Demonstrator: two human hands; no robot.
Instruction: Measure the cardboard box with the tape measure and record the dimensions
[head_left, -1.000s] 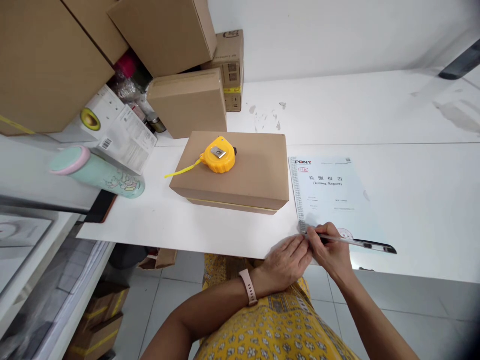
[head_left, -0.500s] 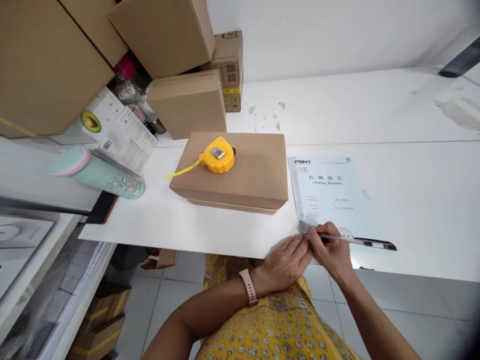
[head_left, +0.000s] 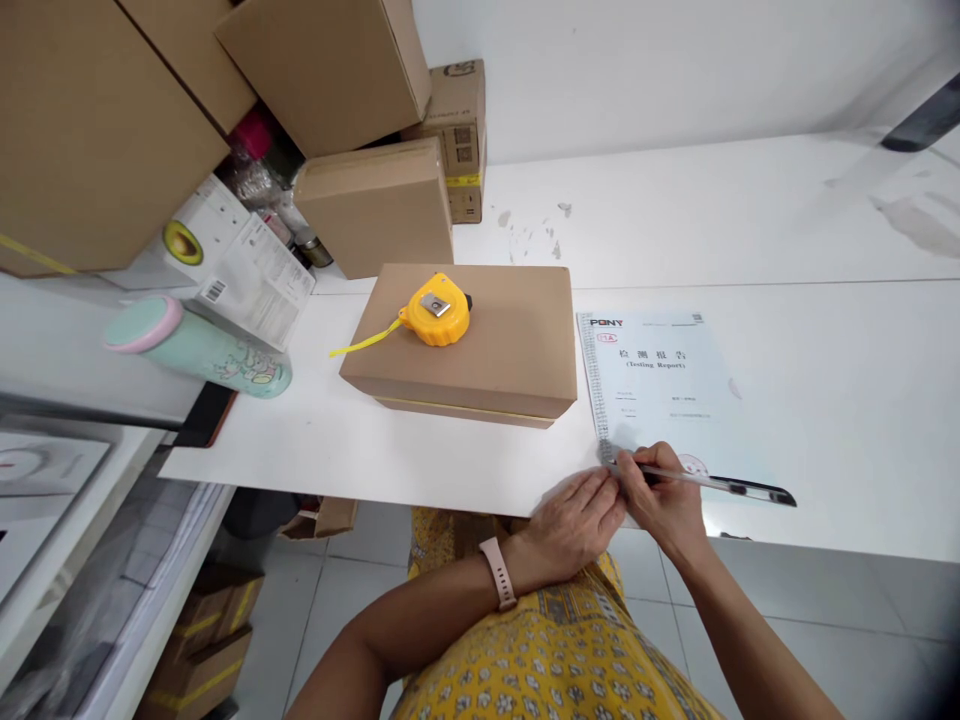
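My right hand [head_left: 667, 497] is closed around a clear pen with a black cap end [head_left: 739, 487], held low over the desk. The pen's tip meets the lower left corner of a printed testing report [head_left: 664, 390]. Small dark marks run down the left margin of this pale sheet. Beside it, my left hand [head_left: 577, 520] lies flat at the desk's front edge, fingers stretched out close to the pen tip. It holds nothing that I can see. The sheet's bottom edge is partly hidden by my right hand.
A brown cardboard box [head_left: 487, 350] left of the report carries a yellow tape measure [head_left: 439, 310] with its tape end out. Further left are a mint green bottle [head_left: 217, 355] and an avocado-printed package [head_left: 247, 270]. Stacked cartons [head_left: 375, 205] fill the back left of the white desk [head_left: 847, 400].
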